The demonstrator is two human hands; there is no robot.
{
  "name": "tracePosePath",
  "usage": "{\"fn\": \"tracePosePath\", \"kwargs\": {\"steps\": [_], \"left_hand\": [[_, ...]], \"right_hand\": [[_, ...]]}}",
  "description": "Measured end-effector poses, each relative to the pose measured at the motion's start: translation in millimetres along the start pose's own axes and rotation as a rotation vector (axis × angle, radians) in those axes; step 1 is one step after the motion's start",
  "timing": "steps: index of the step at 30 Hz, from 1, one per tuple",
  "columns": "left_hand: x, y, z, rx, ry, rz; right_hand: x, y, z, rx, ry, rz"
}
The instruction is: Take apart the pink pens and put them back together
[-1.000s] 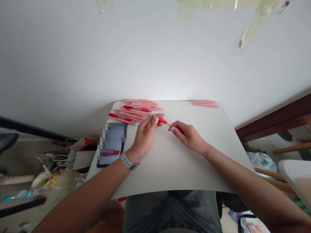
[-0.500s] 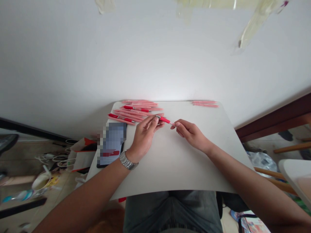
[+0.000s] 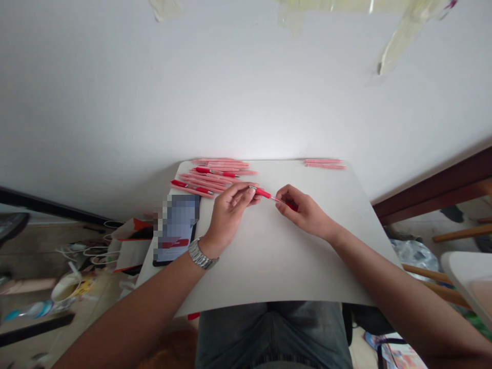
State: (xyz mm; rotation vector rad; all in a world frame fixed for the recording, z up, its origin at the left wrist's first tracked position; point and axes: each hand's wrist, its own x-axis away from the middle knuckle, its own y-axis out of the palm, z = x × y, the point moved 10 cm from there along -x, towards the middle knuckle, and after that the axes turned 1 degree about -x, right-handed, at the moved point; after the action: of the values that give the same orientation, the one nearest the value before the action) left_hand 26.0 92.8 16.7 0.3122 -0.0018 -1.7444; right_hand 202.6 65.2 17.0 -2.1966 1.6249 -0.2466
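A red pen [image 3: 262, 192] with a short clear section is held up over the middle of the table, tilted down to the right. My left hand [image 3: 230, 210], a metal watch on its wrist, pinches the silver end of the pen between thumb and finger. Around its other end my right hand [image 3: 302, 210] is closed, the thumb and fingers at the clear part and a red part showing by the palm. Just beyond my left hand lies a pile of pink pens [image 3: 207, 179], with two brighter red pens [image 3: 217, 172] among them.
The white table [image 3: 284, 266] stands against a white wall. Several pink pens [image 3: 325, 163] lie at its far right corner. A phone [image 3: 175, 230], its screen partly blurred out, rests along the left edge. Bags [image 3: 132, 246] and a bottle [image 3: 36, 310] are on the floor at left.
My right hand has shifted its grip along the pen, so a red part now shows by the palm. My left hand stays almost in place.
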Motion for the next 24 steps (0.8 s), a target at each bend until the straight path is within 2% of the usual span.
{"fn": "tracePosePath", "kwargs": {"steps": [12,19,24], "left_hand": [[2,3.1,-1,-0.023,-0.034,-0.015],[1,1.8,-4,-0.036,-0.072,-0.007],[0,0.4,-6,-0.050,-0.066,-0.006]], "right_hand": [[-1,-2,1,0.059,-0.014,0.003],[0,-7,-6,0.170,-0.052,0.041],[-2,-8,-18,0.260,-0.173,0.052]]}}
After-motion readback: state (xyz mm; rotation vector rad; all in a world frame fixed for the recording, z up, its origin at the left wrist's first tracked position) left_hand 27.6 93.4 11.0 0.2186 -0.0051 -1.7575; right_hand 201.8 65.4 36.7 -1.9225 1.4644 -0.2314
